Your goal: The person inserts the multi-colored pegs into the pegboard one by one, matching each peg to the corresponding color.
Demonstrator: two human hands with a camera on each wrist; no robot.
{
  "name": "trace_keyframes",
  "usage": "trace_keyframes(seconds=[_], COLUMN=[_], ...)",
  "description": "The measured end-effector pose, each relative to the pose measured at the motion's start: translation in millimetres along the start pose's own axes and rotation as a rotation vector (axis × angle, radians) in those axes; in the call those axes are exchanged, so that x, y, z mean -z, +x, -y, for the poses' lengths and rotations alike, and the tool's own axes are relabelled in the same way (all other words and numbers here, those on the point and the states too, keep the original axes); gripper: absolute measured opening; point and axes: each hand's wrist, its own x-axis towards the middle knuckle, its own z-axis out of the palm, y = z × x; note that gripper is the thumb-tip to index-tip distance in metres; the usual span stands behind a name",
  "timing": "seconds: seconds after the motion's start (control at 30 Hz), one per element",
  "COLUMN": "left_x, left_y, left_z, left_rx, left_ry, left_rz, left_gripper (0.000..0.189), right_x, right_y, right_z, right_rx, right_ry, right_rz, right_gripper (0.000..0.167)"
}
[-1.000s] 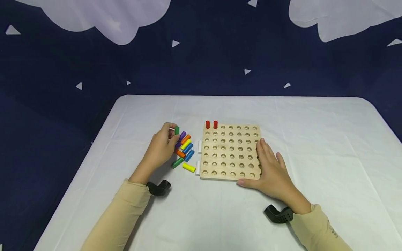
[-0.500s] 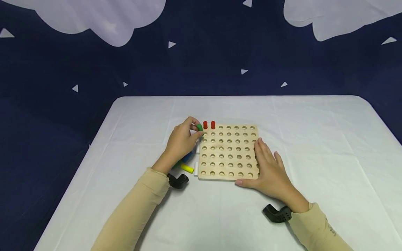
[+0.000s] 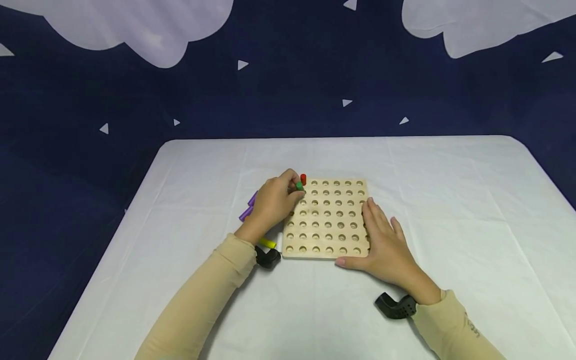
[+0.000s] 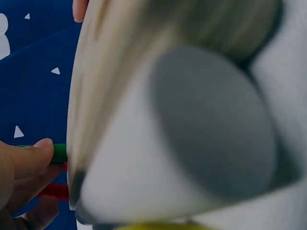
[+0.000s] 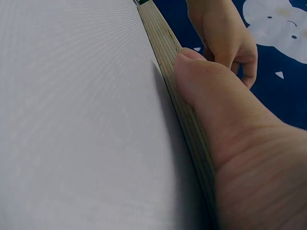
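Note:
My left hand (image 3: pixel 272 202) pinches a green peg (image 3: pixel 299 186) between thumb and fingers over the back left part of a wooden pegboard (image 3: pixel 320 219). The left wrist view shows the green peg (image 4: pixel 60 153) upright at the board; whether it is in a hole cannot be told. One red peg (image 3: pixel 303 179) stands in the back row; another red peg (image 4: pixel 53 191) shows only in the left wrist view. My right hand (image 3: pixel 389 250) rests at the board's front right corner, fingers along its right side, thumb (image 5: pixel 201 81) against the front edge.
Left of the board lie loose pegs, partly hidden by my left hand: purple pegs (image 3: pixel 246 214), a yellow peg (image 3: pixel 268 243) and a white peg (image 3: pixel 280 242). The white table (image 3: pixel 315 310) ends at a dark blue backdrop (image 3: pixel 288 100).
My left hand has carried the green peg rightward from the loose pegs to the board's back left, now covering one red peg in the head view. The right hand keeps its place.

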Motion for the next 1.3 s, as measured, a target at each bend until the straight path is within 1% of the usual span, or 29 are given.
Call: trace_keyframes(seconds=[0.2,0.33,0.4,0.5,0.73,0.9,1.0,1.1,1.2,1.3], left_x=[-2.6,-3.7,-4.6,-5.1,-5.9,-3.7,3.2,15.4,30.2,42.0], left_y=[1.0,2.3,3.0,3.7,3.4,0.2,-2.6,-6.8,-16.6,-30.0], left_z=[-0.1,0.1,0.3,0.0,-0.1,1.1,3.2,8.6,21.0,34.4], left_rx=[-0.026,-0.049,-0.052,-0.046,-0.016,-0.011,-0.015,-0.025,-0.012,0.032], left_ry=[0.08,0.135,0.142,0.118,0.026,-0.019,-0.061,-0.102,-0.118,-0.113], left_rz=[-0.003,-0.008,-0.007,-0.001,0.024,0.012,-0.009,-0.04,-0.067,-0.062], left_gripper=[0.023,0.02,0.019,0.017,0.012,0.017,0.023,0.026,0.028,0.028], right_x=[-1,-2,-1,-1,-1,-1,-1,2,2,2], right_y=[0.9,1.3,1.5,1.7,2.0,1.4,0.9,0.8,1.3,1.7], right_z=[1,1,2,2,2,3,3,2,3,3], right_rx=[0.001,0.004,0.005,0.006,0.008,0.005,-0.001,-0.005,-0.004,-0.002], right_ry=[-0.004,-0.003,-0.005,-0.007,-0.006,-0.005,-0.009,-0.015,-0.015,-0.014], right_rz=[0.001,0.002,0.002,0.005,0.005,0.007,0.01,0.007,0.006,0.01], right_gripper=[0.142,0.142,0.142,0.142,0.142,0.142,0.142,0.142,0.141,0.141])
